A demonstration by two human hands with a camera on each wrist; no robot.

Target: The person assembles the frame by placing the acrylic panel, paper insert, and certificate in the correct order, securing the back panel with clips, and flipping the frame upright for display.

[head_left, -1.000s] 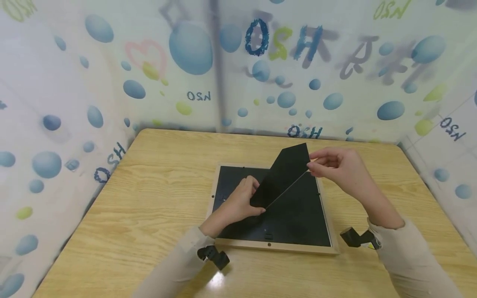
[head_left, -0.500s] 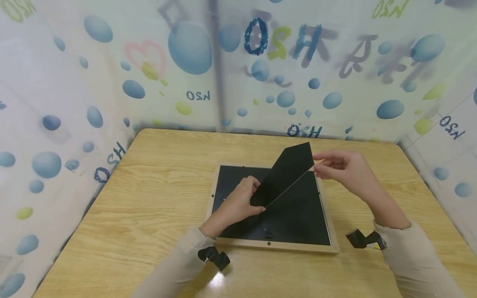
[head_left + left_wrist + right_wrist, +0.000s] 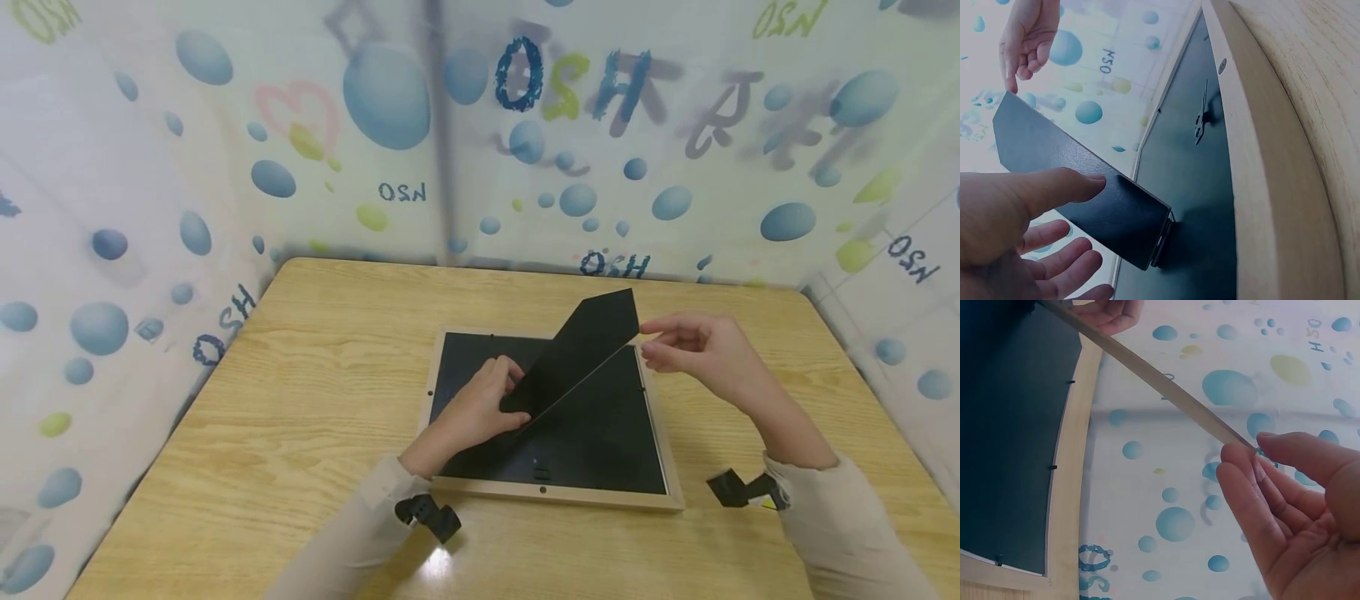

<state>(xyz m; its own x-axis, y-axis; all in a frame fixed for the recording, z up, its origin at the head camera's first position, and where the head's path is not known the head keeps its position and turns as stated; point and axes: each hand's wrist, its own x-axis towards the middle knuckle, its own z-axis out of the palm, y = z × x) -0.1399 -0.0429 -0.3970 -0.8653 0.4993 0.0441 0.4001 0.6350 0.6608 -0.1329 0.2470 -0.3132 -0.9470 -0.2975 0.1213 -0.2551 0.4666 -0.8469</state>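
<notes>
A picture frame (image 3: 600,498) lies face down on the table, its light wooden rim around a black backing board (image 3: 592,442). The black easel stand (image 3: 581,350) is tilted up from that board, joined at a hinge (image 3: 1161,240) seen in the left wrist view. Near the hinge my left hand (image 3: 472,408) holds the stand, thumb on one face and fingers on the far side, partly hidden. My right hand (image 3: 712,354) has the stand's raised free corner at its thumb and index fingertips; the right wrist view shows the stand's edge (image 3: 1172,390) ending between them.
A metal hanger (image 3: 1199,128) sticks up from the backing board near the rim. Small dark tabs (image 3: 1053,467) line the rim's inner edge. The wooden table (image 3: 322,358) meets a patterned curtain (image 3: 480,208) at the back and sides.
My right hand has moved to the right and slightly down. The stand's raised end has shifted right with it. My left hand stays in nearly the same place.
</notes>
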